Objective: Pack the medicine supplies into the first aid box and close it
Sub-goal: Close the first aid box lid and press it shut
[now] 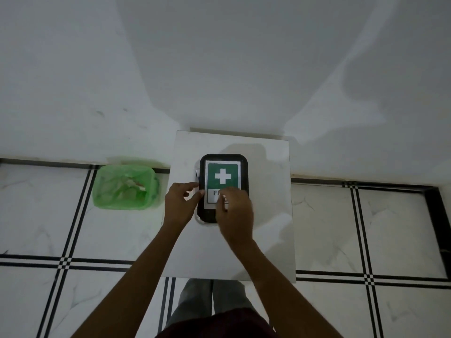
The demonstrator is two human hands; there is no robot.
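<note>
One green bin (125,186) on the floor (366,228) off to the left, lined with a green bag and with some crumpled scraps inside, sitting just beside the white desk (268,203). One desk, one first aid box (223,172), two hands, that's the whole count.

Left hand (181,204) is at the box's left edge, fingers curled with the tips touching the side near a small white clip thing there; can't tell if it's actually gripping anything. The box sits around the middle of the desk, lid on, long axis running straight away from the person, with the label reading upright from their side. It's black with rounded corners and a white-bordered label: green panel with a white cross, and a text strip below starting "FI".

Right hand (235,213) lies over the near right part of the lid, fingers bent down on the label, covering most of the text.
</note>
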